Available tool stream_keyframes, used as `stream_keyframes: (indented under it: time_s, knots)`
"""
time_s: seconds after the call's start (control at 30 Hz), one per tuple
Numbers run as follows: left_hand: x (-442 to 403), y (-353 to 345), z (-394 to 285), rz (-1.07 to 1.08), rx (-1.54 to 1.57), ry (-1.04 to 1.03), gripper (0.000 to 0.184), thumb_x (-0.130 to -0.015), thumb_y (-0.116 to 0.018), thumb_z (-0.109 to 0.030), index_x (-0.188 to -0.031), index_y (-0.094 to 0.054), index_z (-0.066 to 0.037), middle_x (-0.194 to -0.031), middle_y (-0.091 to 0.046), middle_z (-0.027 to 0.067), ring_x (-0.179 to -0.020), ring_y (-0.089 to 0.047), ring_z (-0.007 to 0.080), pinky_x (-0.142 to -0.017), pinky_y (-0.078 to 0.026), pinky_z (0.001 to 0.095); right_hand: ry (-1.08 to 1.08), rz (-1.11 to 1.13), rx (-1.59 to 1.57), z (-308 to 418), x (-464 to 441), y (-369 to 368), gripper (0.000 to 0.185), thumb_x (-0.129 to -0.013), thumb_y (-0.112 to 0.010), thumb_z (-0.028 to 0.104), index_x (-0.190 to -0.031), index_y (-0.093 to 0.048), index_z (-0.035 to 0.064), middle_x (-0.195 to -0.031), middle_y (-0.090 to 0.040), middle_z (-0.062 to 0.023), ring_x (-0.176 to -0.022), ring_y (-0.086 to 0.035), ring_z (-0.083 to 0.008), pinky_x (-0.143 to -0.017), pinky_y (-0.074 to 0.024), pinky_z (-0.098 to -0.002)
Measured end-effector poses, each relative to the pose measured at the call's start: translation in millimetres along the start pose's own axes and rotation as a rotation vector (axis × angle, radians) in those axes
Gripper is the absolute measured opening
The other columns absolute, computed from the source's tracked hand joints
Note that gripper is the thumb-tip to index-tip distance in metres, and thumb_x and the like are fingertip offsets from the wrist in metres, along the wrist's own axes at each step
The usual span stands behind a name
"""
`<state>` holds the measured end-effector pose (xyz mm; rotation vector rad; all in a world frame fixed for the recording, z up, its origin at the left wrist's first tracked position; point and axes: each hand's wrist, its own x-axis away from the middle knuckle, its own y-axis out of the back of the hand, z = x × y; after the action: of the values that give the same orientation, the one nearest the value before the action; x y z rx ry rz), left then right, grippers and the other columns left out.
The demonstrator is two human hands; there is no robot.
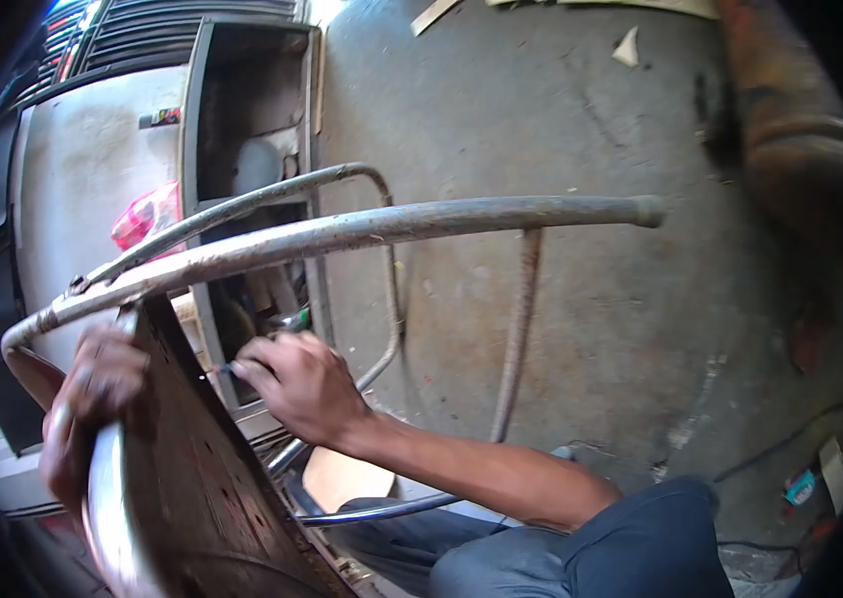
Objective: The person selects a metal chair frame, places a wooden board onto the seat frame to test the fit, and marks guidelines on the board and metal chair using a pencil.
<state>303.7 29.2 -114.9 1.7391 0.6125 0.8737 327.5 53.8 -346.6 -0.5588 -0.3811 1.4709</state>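
A worn metal-tube chair frame (372, 227) lies tipped over before me, its legs pointing right. Beneath the tubes, a dark board (202, 448) with small holes along it stands on edge. My left hand (98, 399) is wrapped round the shiny curved tube (108, 498) at the left. Close to the board's far edge, my right hand (297, 384) is closed in a pinch, thumb against fingers. A small thin thing shows at its fingertips, too small to make out.
Behind the frame is an open metal cabinet (192, 149) with items inside. A pink plastic bag (145, 217) lies on a pale surface. Cables (790, 439) run over the concrete floor (601, 299) at right, near a large rusty cylinder (800, 140). Wood scraps lie at the top.
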Motion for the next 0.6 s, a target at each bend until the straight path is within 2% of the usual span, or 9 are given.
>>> stream_keyframes:
  time_s: [0.1,0.13,0.3,0.33,0.37,0.43,0.5,0.57,0.6]
  knots:
    - [-34,-36,-28,-0.132,0.581,0.096,0.037,-0.1,-0.04,-0.023,-0.085,-0.059,0.005,-0.096,-0.057,0.0124,-0.091,-0.056,0.0171,-0.083,-0.043,0.0284,-0.182,0.129,-0.012,16,65,64,0.032,-0.097,-0.062,0.035,-0.107,-0.071,0.0051,-0.095,-0.07,-0.0186,-0.087,-0.067,-0.0361,-0.078,-0.0516,-0.0431]
    - [-37,-44,-31,-0.129,0.625,0.048,0.037,-0.1,-0.04,-0.023,-0.085,-0.059,0.005,-0.096,-0.057,0.0124,-0.091,-0.056,0.0171,-0.083,-0.043,0.0284,-0.222,0.165,0.044,15,89,82,0.033,-0.098,-0.062,0.035,-0.108,-0.071,0.0051,-0.095,-0.07,-0.0188,-0.088,-0.068,-0.0359,-0.077,-0.052,-0.0418]
    - [-76,-74,-15,-0.369,0.284,0.019,0.038,-0.105,-0.043,-0.027,-0.092,-0.067,-0.001,-0.094,-0.065,0.0077,-0.091,-0.059,0.0203,-0.094,-0.043,0.0374,-0.226,0.068,0.273,47,194,177,0.029,-0.1,-0.062,0.029,-0.111,-0.071,0.0041,-0.096,-0.07,-0.0164,-0.087,-0.069,-0.031,-0.078,-0.053,-0.0369]
    - [-79,-76,-10,-0.33,-0.022,0.037,0.039,-0.104,-0.038,-0.026,-0.102,-0.068,0.0,-0.113,-0.065,0.0157,-0.115,-0.054,0.0296,-0.104,-0.037,0.0406,-0.219,-0.063,0.299,51,216,196,0.029,-0.099,-0.063,0.03,-0.11,-0.071,0.0051,-0.098,-0.071,-0.0171,-0.087,-0.07,-0.0313,-0.078,-0.0535,-0.0379]
    - [-83,-75,-5,-0.277,-0.041,0.028,0.038,-0.103,-0.038,-0.026,-0.102,-0.068,-0.003,-0.113,-0.065,0.0156,-0.115,-0.053,0.0331,-0.105,-0.036,0.0438,-0.201,-0.19,0.321,52,237,215,0.029,-0.098,-0.064,0.032,-0.109,-0.072,0.006,-0.1,-0.071,-0.0178,-0.088,-0.071,-0.0315,-0.077,-0.054,-0.0389]
    - [-86,-75,-16,-0.273,-0.113,-0.016,0.038,-0.103,-0.038,-0.026,-0.102,-0.068,-0.003,-0.11,-0.064,0.0148,-0.113,-0.053,0.0327,-0.103,-0.037,0.0434,-0.351,-0.409,0.403,69,280,260,0.03,-0.098,-0.065,0.031,-0.114,-0.071,0.0054,-0.101,-0.072,-0.0165,-0.09,-0.071,-0.0274,-0.078,-0.0546,-0.037]
    - [-91,-70,-34,-0.237,-0.121,0.027,0.039,-0.102,-0.038,-0.027,-0.098,-0.068,-0.002,-0.106,-0.066,0.0166,-0.105,-0.056,0.0346,-0.098,-0.039,0.0425,-0.536,-0.698,0.567,96,316,301,0.029,-0.097,-0.065,0.027,-0.115,-0.07,0.0057,-0.1,-0.072,-0.0152,-0.09,-0.07,-0.0299,-0.081,-0.0542,-0.0389]
    - [-93,-82,-22,-0.361,-0.167,-0.107,0.041,-0.101,-0.039,-0.027,-0.095,-0.069,-0.001,-0.1,-0.067,0.0187,-0.1,-0.057,0.0363,-0.095,-0.04,0.043,-0.371,-0.816,0.955,117,351,342,0.033,-0.093,-0.067,0.022,-0.12,-0.068,0.0031,-0.109,-0.069,-0.0163,-0.098,-0.067,-0.0343,-0.088,-0.0519,-0.041]
    - [-88,-83,-42,-0.401,-0.089,-0.017,0.041,-0.1,-0.04,-0.026,-0.09,-0.069,0.001,-0.092,-0.067,0.0207,-0.093,-0.06,0.0379,-0.09,-0.043,0.0451,-0.338,-0.828,0.984,137,363,348,0.033,-0.093,-0.067,0.022,-0.12,-0.068,0.0031,-0.109,-0.069,-0.0163,-0.098,-0.067,-0.0343,-0.088,-0.0519,-0.041]
